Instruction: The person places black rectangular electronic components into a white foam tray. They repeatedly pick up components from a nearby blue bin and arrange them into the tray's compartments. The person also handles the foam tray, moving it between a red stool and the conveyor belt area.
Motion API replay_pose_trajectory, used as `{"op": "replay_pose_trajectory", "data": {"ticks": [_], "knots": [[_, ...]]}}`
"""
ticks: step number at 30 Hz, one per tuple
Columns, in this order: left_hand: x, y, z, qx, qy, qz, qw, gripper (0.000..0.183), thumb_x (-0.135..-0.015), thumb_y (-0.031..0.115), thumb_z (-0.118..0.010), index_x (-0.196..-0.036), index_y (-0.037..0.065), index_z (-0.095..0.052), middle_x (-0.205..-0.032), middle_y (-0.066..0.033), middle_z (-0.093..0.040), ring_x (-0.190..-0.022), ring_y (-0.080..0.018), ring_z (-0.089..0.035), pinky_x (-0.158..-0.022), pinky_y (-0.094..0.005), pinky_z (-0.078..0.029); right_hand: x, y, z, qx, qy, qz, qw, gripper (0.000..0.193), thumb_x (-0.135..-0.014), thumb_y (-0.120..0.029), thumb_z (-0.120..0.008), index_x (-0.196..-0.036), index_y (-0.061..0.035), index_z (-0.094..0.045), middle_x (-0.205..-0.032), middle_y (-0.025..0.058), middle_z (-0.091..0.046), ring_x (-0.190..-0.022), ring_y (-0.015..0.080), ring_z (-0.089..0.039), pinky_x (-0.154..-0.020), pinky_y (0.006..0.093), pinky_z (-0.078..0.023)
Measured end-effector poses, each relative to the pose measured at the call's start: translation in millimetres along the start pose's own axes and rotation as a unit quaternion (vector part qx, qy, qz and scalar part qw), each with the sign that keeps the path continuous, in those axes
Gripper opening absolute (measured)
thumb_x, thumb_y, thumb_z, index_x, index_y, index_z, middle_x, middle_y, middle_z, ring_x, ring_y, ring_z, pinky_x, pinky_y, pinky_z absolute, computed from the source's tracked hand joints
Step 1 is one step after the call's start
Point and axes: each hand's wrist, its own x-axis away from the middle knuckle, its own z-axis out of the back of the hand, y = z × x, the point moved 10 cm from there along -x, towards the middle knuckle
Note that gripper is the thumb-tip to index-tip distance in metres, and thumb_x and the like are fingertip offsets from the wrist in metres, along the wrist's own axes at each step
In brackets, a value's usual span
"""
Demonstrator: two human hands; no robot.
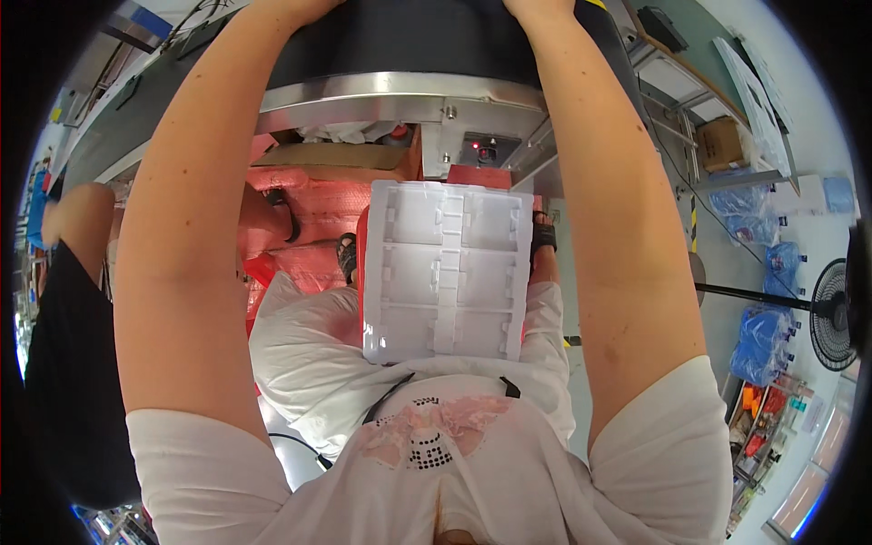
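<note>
Both my arms reach forward over a black work surface (409, 41) with a metal front edge. My left hand (307, 7) is cut off by the upper picture edge, with only its base showing over the dark surface. Likewise, just the base of my right hand (542, 7) shows at the top; its fingers are outside the picture. Whether either hand holds anything is hidden. Between my forearms, a white plastic tray (490, 277) with several rectangular compartments rests over my lap. Something red (362, 263) shows along the tray's left side.
Under the work surface stands a cardboard box (331, 159) beside a metal panel with a small red light (476, 145). Another person's arm (82, 218) is at the left. At the right are a black fan (828, 313) and wrapped water bottles (761, 341).
</note>
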Motion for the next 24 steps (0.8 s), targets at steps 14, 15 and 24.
{"op": "replay_pose_trajectory", "data": {"ticks": [14,15,24], "knots": [[182,68,69,0.593,0.217,0.231,0.74,0.018,-0.079,0.014,-0.067,-0.09,-0.001,-0.064,-0.076,0.0002,-0.061,-0.074,-0.006,-0.055,-0.067,-0.0217,-0.044,256,133,-42,-0.34,-0.411,-0.11,0.839,0.029,-0.077,0.001,-0.06,-0.105,-0.0014,-0.054,-0.095,0.0053,-0.058,-0.083,0.0122,-0.054,-0.073,0.0244,-0.044],[192,80,43,0.623,0.175,0.244,0.722,0.017,-0.079,0.013,-0.067,-0.089,0.0,-0.064,-0.075,0.0002,-0.061,-0.072,-0.0057,-0.054,-0.065,-0.0213,-0.043,259,153,-49,-0.307,-0.398,-0.14,0.853,0.028,-0.078,0.0,-0.059,-0.105,-0.0009,-0.054,-0.095,0.0055,-0.058,-0.085,0.0113,-0.054,-0.074,0.024,-0.044],[235,144,-205,0.636,-0.035,0.277,0.719,0.013,-0.08,0.008,-0.064,-0.09,0.0,-0.062,-0.074,0.0001,-0.06,-0.067,-0.0061,-0.054,-0.064,-0.0205,-0.044,247,221,-106,-0.156,-0.333,0.016,0.93,0.036,-0.076,-0.002,-0.058,-0.111,-0.0078,-0.059,-0.103,0.0118,-0.06,-0.096,0.0236,-0.055,-0.083,0.0318,-0.043]]}}
